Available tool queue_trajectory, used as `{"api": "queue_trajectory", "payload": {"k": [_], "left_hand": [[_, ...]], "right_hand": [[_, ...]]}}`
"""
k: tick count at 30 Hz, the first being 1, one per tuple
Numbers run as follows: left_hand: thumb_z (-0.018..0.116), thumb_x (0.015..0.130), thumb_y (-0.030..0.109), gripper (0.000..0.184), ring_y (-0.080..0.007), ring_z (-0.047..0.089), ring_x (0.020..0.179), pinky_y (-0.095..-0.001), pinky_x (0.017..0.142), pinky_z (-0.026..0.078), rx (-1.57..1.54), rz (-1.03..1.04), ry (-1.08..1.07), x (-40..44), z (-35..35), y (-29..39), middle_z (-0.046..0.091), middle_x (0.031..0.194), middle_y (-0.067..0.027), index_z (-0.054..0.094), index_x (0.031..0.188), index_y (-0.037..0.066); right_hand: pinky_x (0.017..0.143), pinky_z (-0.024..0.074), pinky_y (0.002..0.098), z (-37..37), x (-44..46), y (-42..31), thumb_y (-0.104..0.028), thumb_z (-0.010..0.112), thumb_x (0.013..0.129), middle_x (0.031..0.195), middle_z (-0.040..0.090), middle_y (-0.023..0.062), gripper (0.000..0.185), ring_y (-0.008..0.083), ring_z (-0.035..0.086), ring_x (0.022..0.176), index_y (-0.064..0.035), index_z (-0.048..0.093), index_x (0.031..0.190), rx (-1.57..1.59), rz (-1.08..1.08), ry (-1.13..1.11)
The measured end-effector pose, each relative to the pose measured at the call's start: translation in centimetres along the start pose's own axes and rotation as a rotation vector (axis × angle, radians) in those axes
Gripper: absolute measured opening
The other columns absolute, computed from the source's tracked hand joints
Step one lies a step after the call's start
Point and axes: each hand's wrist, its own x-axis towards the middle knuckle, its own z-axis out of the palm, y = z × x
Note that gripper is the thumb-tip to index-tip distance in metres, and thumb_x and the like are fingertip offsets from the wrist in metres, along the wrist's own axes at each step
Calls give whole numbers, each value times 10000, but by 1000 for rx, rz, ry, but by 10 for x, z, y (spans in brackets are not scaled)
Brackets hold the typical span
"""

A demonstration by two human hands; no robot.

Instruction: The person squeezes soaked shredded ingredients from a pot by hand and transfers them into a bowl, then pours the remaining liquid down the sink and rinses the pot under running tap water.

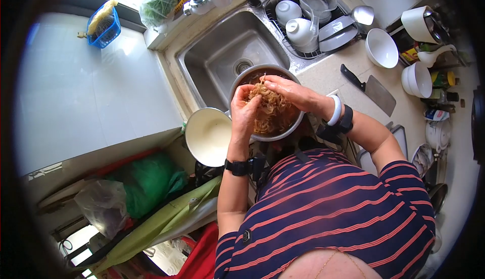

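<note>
A round metal bowl (273,138) sits at the near edge of the sink, with reddish-brown liquid and a heap of thin brownish shreds (273,110) in it. Over the bowl's left side, my left hand (245,108) has its fingers curled round some of the shreds. From the right, my right hand (290,91) reaches across the top of the heap, its fingers pressed together on the shreds. Both hands look wet. An off-white basin (208,137) stands just left of the bowl, close to my left wrist.
Beyond the bowl is the steel sink (207,52). A dish rack (308,53) with bowls stands behind right. A cleaver (379,93) lies on the right counter near white bowls (382,48). On the left counter is a blue basket (105,32); plastic bags (146,185) hang below.
</note>
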Motion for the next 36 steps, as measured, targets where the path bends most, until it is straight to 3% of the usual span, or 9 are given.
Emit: {"api": "queue_trajectory", "payload": {"k": [4,10,12,15,19,22,25,28,36], "left_hand": [[631,788,15,163,-79,504,781,-212,704,429,146,169,9,-9,2,6,552,859,-5,534,919,20],[691,800,78,162,-33,492,717,-195,645,425,579,218,30,-20,2,15,527,747,34,541,836,29],[708,783,115,171,-95,538,712,-245,649,447,612,180,14,-19,-5,10,572,735,-13,569,815,20],[674,745,130,173,-325,554,883,-377,767,462,990,289,-147,-25,-9,19,620,872,-140,643,890,41],[647,768,115,217,-327,545,940,-378,832,442,1066,309,-152,-28,-22,17,608,971,-156,645,973,42],[601,813,128,328,-346,518,1039,-393,916,404,773,138,-46,-22,-29,8,562,1114,-199,581,1127,37],[495,898,204,527,-319,406,1236,-360,1035,310,497,-113,46,-11,-40,-23,398,1349,-232,338,1355,-8],[479,924,204,558,-216,439,1182,-301,977,356,329,-126,76,-9,-36,-31,422,1321,-178,256,1392,-3],[492,935,264,612,-210,420,1204,-325,986,355,-209,-328,29,14,-23,-50,407,1342,-133,200,1407,7]], "right_hand": [[1029,318,295,6,-5,-9,-300,474,950,1313,442,133,518,184,406,1223,53,374,1317,35,-5,41],[900,430,349,6,-9,0,-103,552,857,1074,574,170,281,279,554,1023,26,537,1107,-578,-245,34],[865,440,383,7,-12,-2,-72,549,825,1024,583,195,231,334,551,981,16,574,1037,-603,-225,27],[887,409,426,5,-15,-3,-74,544,797,974,601,181,231,349,534,1004,-1,602,1008,-794,-162,-185],[925,390,425,4,-19,-11,-99,558,804,1083,579,196,259,363,506,1065,-7,599,1043,-1071,-48,-263],[991,356,413,4,-20,-11,-113,555,825,1184,524,238,311,380,465,1141,-13,570,1119,-832,-126,34],[1040,313,406,-2,-10,16,-200,517,861,1266,453,261,449,372,407,1218,23,458,1246,-726,-94,101],[1068,274,392,-5,4,26,-286,474,889,1327,393,272,554,353,354,1269,56,367,1311,-645,49,148],[1004,352,380,3,33,72,-419,418,929,1352,406,186,563,282,403,1237,7,409,1296,148,341,222]]}}
